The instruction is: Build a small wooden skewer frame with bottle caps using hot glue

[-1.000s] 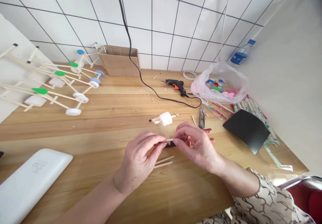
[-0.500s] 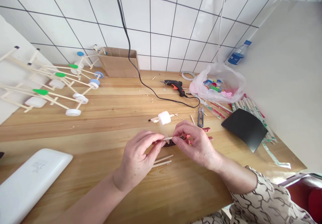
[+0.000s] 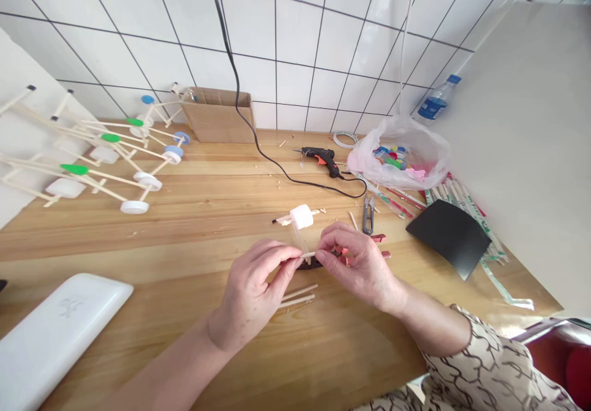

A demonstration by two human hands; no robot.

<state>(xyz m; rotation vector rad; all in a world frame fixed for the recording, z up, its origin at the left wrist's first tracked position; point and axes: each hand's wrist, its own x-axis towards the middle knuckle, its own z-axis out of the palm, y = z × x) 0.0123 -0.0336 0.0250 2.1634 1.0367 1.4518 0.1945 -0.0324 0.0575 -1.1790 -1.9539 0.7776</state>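
A short pale wooden stick (image 3: pixel 308 255) is pinched at its left end by my left hand (image 3: pixel 258 282) and at its right end by my right hand (image 3: pixel 357 263). Thin sticks run back from it towards a white bottle cap (image 3: pixel 301 216), which lies with other small sticks on the table. Partly covered by my fingers is a dark object (image 3: pixel 310 263); its kind is not clear. Red-handled pliers or clips (image 3: pixel 378 238) show from behind my right hand. Loose wooden sticks (image 3: pixel 299 297) lie just right of my left hand.
A black glue gun (image 3: pixel 323 157) with a trailing cord lies at the back. Grey snips (image 3: pixel 368 214), a plastic bag (image 3: pixel 401 152) of coloured caps and a black sheet (image 3: pixel 449 237) are at right. Stick models with cap wheels (image 3: pixel 135 206) and a white case (image 3: pixel 64 337) stand left.
Both hands keep almost the same place and grip; my left fingertips have shifted very slightly on the stick. Everything else on the table is unchanged.
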